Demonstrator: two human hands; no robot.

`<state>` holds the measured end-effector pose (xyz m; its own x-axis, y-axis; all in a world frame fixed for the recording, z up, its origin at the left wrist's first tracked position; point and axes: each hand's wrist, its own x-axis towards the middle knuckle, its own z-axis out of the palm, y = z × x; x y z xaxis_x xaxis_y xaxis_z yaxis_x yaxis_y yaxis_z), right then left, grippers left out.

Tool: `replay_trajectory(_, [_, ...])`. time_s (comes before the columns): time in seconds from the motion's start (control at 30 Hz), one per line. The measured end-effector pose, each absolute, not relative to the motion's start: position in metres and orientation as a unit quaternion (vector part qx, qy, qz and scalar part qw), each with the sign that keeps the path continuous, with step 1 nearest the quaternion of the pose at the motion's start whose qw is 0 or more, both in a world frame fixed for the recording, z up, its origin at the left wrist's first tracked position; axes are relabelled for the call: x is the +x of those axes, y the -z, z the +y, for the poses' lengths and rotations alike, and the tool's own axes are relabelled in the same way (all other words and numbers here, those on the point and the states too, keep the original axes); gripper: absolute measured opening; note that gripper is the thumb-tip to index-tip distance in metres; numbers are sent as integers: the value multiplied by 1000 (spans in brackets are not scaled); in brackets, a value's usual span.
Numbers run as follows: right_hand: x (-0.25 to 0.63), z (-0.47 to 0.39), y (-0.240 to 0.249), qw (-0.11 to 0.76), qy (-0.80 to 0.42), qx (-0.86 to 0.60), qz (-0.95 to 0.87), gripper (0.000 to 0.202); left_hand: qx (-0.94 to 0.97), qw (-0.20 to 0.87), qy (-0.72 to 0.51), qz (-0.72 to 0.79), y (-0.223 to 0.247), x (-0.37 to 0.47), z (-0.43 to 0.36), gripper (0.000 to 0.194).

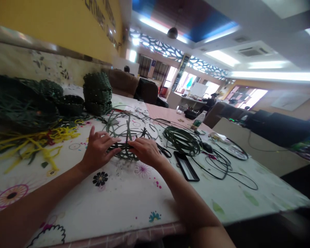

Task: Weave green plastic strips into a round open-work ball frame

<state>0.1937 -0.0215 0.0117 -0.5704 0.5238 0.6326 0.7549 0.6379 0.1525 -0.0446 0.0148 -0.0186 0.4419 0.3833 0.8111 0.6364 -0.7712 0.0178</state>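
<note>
A partly woven basket of dark green strips [126,155] rests on the patterned tablecloth, with loose strips fanning out behind it. At its left side my left hand [99,148] pinches the woven edge between thumb and fingers, its index finger raised. My right hand [146,150] is closed on the same edge from the right, fingertips near the middle. The two hands are a short gap apart. The underside of the basket is partly hidden by the hands.
Finished green baskets [97,91] stand at the back left, beside yellow strips [49,148]. To the right lie a coil of green strip [182,139], a black-framed phone-like object [186,167], a bottle [199,119] and a loose wire-like loop [222,165].
</note>
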Motion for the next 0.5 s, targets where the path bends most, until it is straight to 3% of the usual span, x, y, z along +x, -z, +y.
replay_trajectory(0.33, [196, -9, 10, 379, 222, -397, -806, 34, -831, 103, 487, -249, 25, -33, 17, 17])
replay_trajectory(0.5, [191, -11, 11, 389, 222, -398, -800, 32, -822, 43, 498, -271, 26, -31, 13, 28])
